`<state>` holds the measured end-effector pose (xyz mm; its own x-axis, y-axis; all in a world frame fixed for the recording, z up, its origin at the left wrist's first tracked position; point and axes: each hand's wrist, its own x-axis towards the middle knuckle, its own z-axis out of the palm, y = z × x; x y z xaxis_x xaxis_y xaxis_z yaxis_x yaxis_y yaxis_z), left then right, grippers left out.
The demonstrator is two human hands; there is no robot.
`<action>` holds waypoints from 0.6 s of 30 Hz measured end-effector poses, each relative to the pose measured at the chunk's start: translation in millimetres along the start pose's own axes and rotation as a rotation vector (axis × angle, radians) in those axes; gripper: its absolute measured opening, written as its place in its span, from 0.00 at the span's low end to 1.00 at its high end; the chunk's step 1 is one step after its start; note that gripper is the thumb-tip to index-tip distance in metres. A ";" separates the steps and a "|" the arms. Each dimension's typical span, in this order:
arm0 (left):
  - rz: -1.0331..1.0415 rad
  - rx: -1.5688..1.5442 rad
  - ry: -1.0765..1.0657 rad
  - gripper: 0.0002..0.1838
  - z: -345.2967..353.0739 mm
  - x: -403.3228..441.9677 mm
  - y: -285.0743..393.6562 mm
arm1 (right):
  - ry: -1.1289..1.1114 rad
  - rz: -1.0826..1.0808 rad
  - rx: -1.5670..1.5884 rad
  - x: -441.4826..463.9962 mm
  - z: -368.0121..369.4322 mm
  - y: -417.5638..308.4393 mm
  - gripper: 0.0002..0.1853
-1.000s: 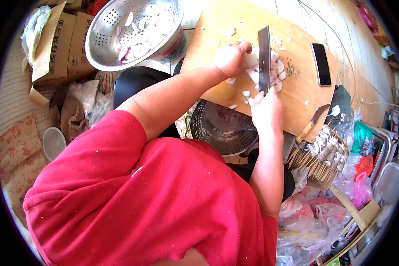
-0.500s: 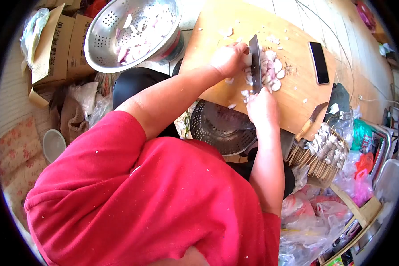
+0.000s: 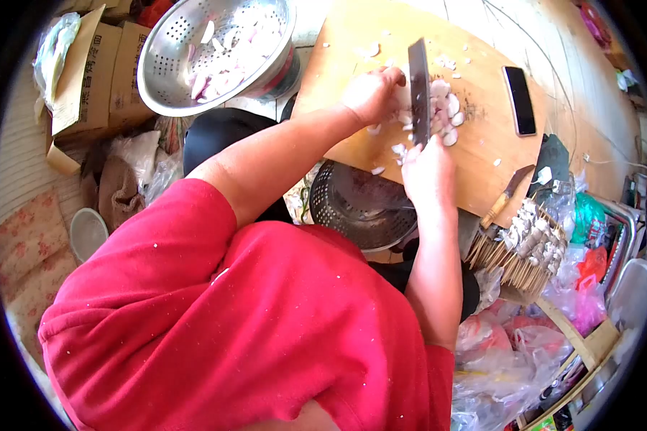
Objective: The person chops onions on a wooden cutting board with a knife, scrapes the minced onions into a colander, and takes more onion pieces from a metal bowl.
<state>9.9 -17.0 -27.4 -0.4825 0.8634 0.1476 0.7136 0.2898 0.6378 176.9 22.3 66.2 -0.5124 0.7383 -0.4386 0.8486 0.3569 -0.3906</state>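
My right hand (image 3: 430, 172) is closed round the handle end of a cleaver (image 3: 419, 90); its broad dark blade stands raised over the wooden cutting board (image 3: 482, 169). Beside the blade, on its left, my left hand (image 3: 372, 95) has its fingers curled on a pale onion piece, mostly hidden by the fingers and the blade. Sliced purple-white onion (image 3: 444, 108) lies heaped just right of the blade. Small onion scraps are scattered around the board.
A metal colander (image 3: 154, 79) holding onion pieces stands at upper left. On the board's right lie a phone (image 3: 519, 102) and a wooden-handled knife (image 3: 507, 195). Skewered food (image 3: 532, 244) sits by the near right corner. Another perforated metal bowl (image 3: 327, 208) is below the board.
The cleaver has lifted slightly and shifted a little right, with my right hand moving along. My left hand stays at almost the same place.
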 end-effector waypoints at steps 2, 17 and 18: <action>-0.026 -0.018 -0.029 0.11 1.4 -0.4 1.0 | -0.047 0.019 0.002 -1.1 -3.7 -3.2 0.14; -0.651 -0.788 -0.110 0.08 -3.2 12.0 9.9 | -0.104 0.038 -0.079 4.1 3.6 1.3 0.17; -0.697 -0.843 -0.139 0.08 -4.6 11.9 10.2 | -0.096 0.033 -0.073 3.4 3.9 2.0 0.16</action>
<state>9.1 -5.6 -15.6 -0.5458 0.6743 -0.4975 -0.2939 0.4020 0.8672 176.3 23.3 60.8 -0.4916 0.6934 -0.5268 0.8706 0.3770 -0.3162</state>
